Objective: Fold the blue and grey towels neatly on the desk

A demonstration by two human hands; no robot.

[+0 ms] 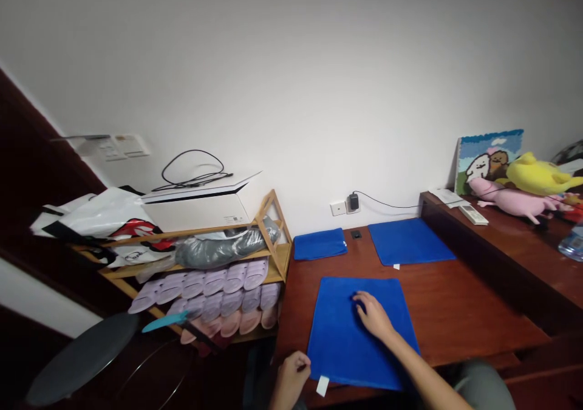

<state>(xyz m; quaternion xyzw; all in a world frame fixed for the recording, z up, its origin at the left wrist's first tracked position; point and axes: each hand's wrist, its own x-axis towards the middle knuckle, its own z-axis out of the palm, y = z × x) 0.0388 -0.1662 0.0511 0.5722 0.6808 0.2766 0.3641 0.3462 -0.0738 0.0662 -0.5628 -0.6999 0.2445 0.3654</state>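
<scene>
A blue cloth (346,337) lies spread flat on the brown wooden desk (460,313), with a white tag at its near left corner. My left hand (291,376) is closed in a pinch at the cloth's left edge, close to that corner. On top of the cloth rests my right hand (372,317), its fingers loosely bent and apart, holding nothing. Behind, a folded blue cloth (320,244) lies at the back left of the desk. Another blue cloth (410,242), laid flat, is at the back right with its white tag facing me.
Left of the desk stands a wooden rack (276,234) with purple slippers (214,281) and a white box (200,206). A raised ledge on the right carries plush toys (514,200), a remote (473,214) and a bottle (572,243). A plug (353,201) sits in the wall.
</scene>
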